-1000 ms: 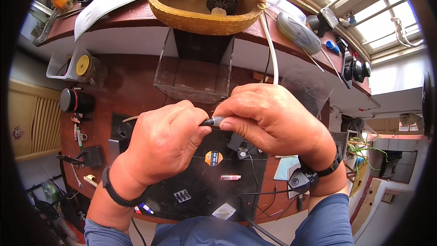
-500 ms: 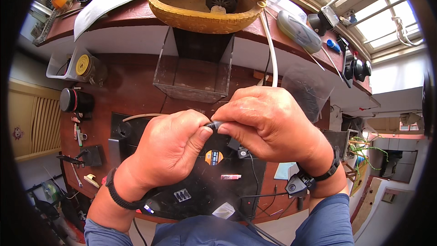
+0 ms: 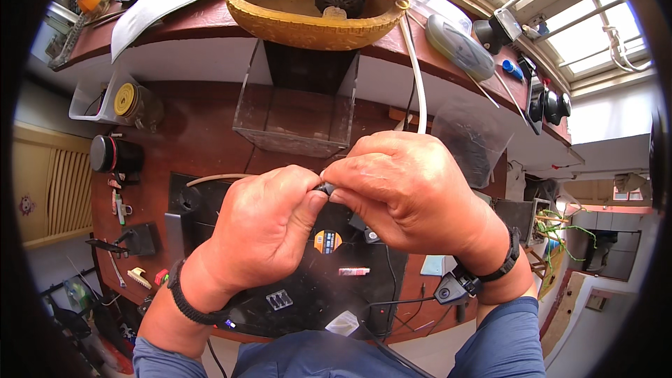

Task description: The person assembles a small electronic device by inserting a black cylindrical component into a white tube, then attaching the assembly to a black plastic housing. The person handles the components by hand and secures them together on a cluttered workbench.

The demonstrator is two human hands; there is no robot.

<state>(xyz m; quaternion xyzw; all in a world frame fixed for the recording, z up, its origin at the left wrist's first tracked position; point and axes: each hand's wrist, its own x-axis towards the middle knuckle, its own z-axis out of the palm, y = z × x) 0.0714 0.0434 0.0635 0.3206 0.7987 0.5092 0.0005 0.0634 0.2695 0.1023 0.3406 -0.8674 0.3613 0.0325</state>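
Observation:
My left hand (image 3: 269, 224) and my right hand (image 3: 406, 192) meet above the table, fingertips almost touching. Between them is a small black-and-grey cylindrical piece (image 3: 325, 187), mostly hidden by the fingers. Thumb and forefinger of the left hand pinch its dark end. On the right, thumb and fingers close on the greyish end. Below the hands lies a black mat (image 3: 315, 308), with a round orange-and-dark sticker (image 3: 327, 241), a small red-and-white tube (image 3: 354, 271) and a clear ribbed plastic piece (image 3: 278, 299) on it.
Beyond the hands stands a clear tank (image 3: 290, 126), with a yellow ornamental basin (image 3: 308, 28) above it on a ledge. A white hose (image 3: 418, 77) hangs down at its right. At left are a yellow-lidded jar (image 3: 143, 108), a black canister (image 3: 119, 154) and a brush (image 3: 138, 278).
Both hands have shifted slightly left, and the fingertips have drawn closer together, so less of the small piece shows. Both still grip it.

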